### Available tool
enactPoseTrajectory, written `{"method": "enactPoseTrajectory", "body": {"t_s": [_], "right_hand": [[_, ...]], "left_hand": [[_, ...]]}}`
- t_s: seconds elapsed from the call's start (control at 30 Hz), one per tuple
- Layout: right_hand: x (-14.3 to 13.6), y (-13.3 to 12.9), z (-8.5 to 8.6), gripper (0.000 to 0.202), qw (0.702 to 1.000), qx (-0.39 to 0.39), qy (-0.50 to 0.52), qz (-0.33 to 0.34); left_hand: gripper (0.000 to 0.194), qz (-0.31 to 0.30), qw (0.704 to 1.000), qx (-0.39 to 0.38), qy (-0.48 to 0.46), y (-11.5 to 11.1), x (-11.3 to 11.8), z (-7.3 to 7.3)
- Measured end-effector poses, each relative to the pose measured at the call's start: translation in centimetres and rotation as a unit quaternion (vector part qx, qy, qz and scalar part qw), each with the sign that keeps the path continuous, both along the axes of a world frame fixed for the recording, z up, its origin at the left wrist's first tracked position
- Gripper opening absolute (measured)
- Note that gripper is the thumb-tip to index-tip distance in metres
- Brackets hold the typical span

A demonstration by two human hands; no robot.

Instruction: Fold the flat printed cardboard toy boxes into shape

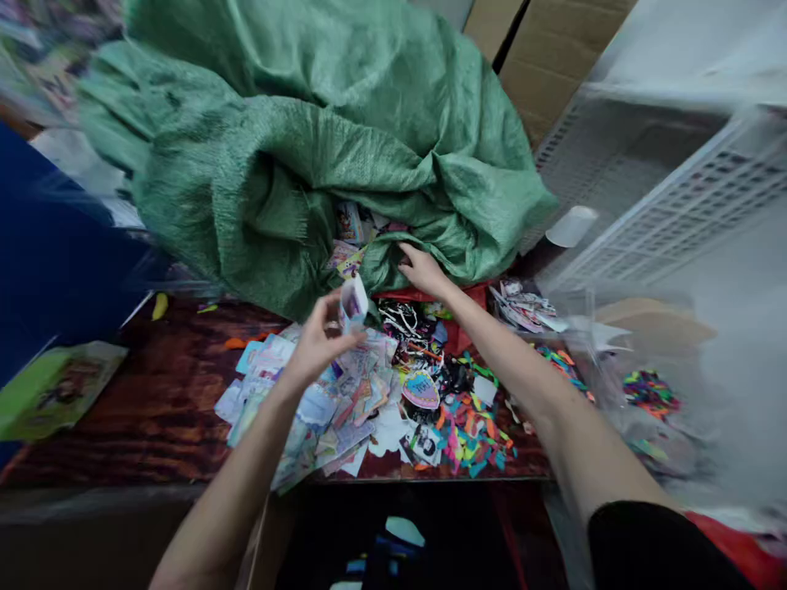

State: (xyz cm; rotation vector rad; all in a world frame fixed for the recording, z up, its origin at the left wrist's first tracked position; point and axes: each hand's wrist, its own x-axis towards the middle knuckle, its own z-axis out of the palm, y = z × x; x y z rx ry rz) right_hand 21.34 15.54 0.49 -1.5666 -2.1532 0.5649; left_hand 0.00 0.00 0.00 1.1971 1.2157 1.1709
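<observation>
A big green woven sack [381, 139] lies across the back of the dark red-brown table, its mouth facing the front, with printed cards [349, 225] showing inside. My left hand [323, 332] is closed on a small white and purple printed card [353, 303], held above a heap of pastel paper pieces [332, 401]. At the lower lip of the sack's opening, my right hand [421, 270] pinches the green fabric. Below it lie black and white tangled pieces [411, 328], a heart-shaped sticker [421, 389] and many small colourful pieces [470, 430].
White perforated baskets [694, 192] stand at the right, near a stack of cards [525, 307] and a clear bag of colourful bits [652, 393]. A green printed packet [65, 385] lies at the left beside a blue surface [55, 221]. Cardboard [553, 57] is behind.
</observation>
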Motion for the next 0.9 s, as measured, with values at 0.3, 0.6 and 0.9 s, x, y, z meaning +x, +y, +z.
{"method": "enactPoseTrajectory", "body": {"t_s": [0.3, 0.6, 0.9], "right_hand": [[1.6, -9.0, -3.8, 0.033, 0.987, -0.091, -0.054, 0.117], [6.7, -9.7, -4.8, 0.037, 0.986, -0.078, -0.142, -0.025], [8.3, -10.5, -4.5, 0.019, 0.995, -0.06, 0.077, 0.008]], "left_hand": [[0.06, -0.124, 0.971, -0.113, -0.169, -6.2, 7.8, -5.3], [0.058, -0.079, 0.978, -0.104, -0.166, -6.0, 4.3, -6.0], [0.058, -0.062, 0.982, -0.082, -0.158, -7.7, 3.6, -4.6]]}}
